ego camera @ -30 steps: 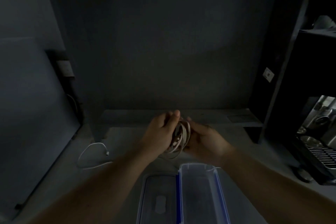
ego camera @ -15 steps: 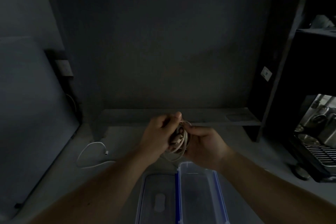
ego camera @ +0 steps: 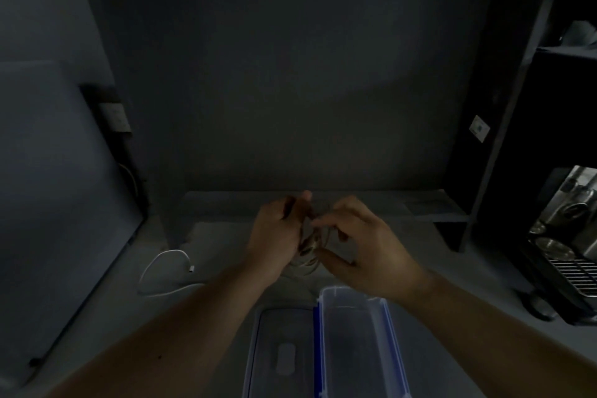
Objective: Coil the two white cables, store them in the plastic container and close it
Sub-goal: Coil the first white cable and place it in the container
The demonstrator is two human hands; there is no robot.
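Note:
A coiled white cable [ego camera: 310, 247] hangs between my two hands above the grey counter, mostly hidden by fingers. My left hand [ego camera: 277, 237] grips the coil from the left. My right hand [ego camera: 361, 244] pinches the coil's upper right part with thumb and fingers. A second white cable [ego camera: 161, 265] lies loose in a loop on the counter to the left, its plug end free. Just below my hands stands the clear plastic container [ego camera: 382, 326] with blue trim, open, and its lid [ego camera: 258, 352] lies flat beside it on the left.
A dark back wall and a low ledge [ego camera: 429, 205] run behind my hands. A dark shelf unit and a steel coffee machine [ego camera: 568, 236] stand at the right. A pale panel leans at the left, with a wall socket [ego camera: 116, 118] above it.
My right hand has shifted from cupping the coil's underside to pinching it higher up, with fingers spread over it. The left hand keeps its grip. The loose cable has not moved.

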